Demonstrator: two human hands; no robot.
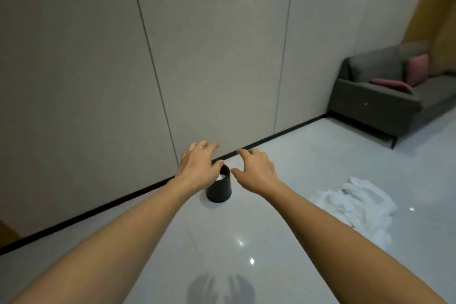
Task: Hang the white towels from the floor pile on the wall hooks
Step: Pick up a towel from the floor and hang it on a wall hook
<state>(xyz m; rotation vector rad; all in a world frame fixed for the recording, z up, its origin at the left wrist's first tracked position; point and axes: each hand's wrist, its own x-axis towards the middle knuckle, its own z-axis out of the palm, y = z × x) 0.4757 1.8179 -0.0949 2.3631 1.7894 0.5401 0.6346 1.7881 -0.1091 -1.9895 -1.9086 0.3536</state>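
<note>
reaching forward with both bare forearms, palms down, holding nothing. left hand (197,165) spread loosely, fingers relaxed and slightly bent, hanging in front of the rim of a small black bin (219,189); whether touching the bin or only above it, cannot tell. right hand (256,171) just beside, also released, fingers fanned and lightly curved, thumb pointing toward the left hand, apart from it by a narrow gap. something white showing inside the bin's mouth, too small to identify. bin standing upright on the glossy pale floor (246,229), near the dark skirting strip (123,198) at the foot of the grey panelled wall (209,44). pile of white towels (355,205) lying crumpled on the floor to the right of the right forearm, well apart from both hands, partly hidden behind that arm. faint shadow of two hands (220,289) on the tiles near the bottom edge, with small bright light reflections above it. further off at the right, a dark grey sofa (385,96) against the wall, carrying pink cushions (417,69), one upright and one lying flat.
</note>
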